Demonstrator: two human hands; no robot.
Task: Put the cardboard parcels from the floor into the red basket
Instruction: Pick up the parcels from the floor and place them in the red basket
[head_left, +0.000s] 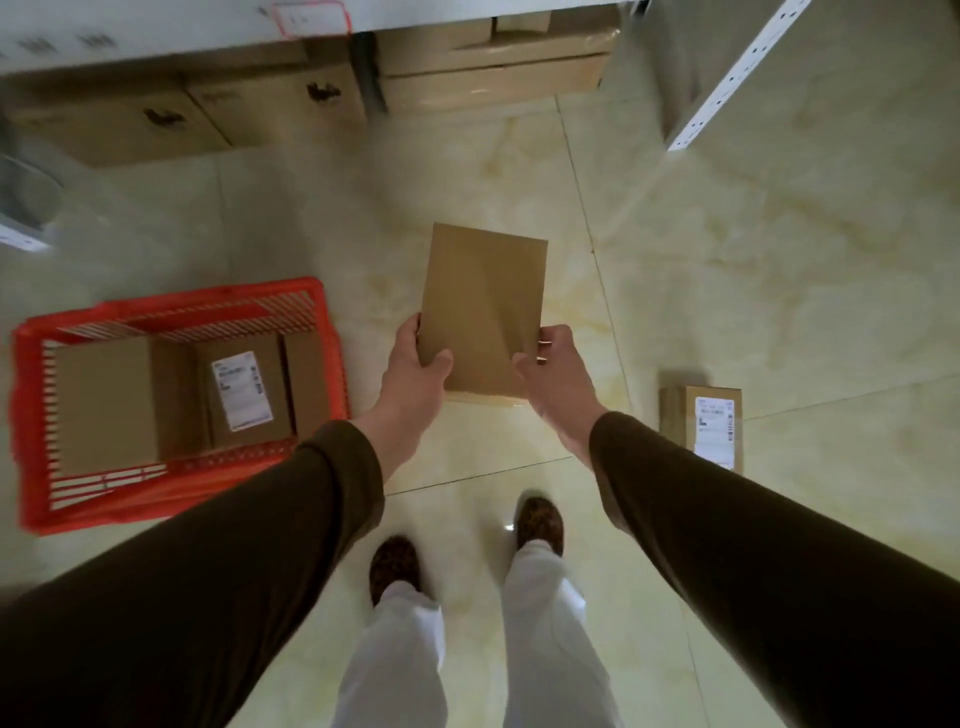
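Note:
I hold a plain brown cardboard parcel (483, 306) in front of me above the floor, its blank face up. My left hand (415, 369) grips its near left corner and my right hand (556, 379) its near right corner. The red basket (31, 415) stands on the floor to my left and holds several cardboard parcels, one with a white label (241, 389). Another labelled parcel (711, 423) lies on the floor to my right, partly hidden by my right sleeve.
Large cardboard boxes (208, 114) sit under a white shelf (156, 31) at the back. A white perforated shelf post (727, 88) crosses the upper right. The floor is glossy pale tile. My feet (395, 566) stand below the held parcel.

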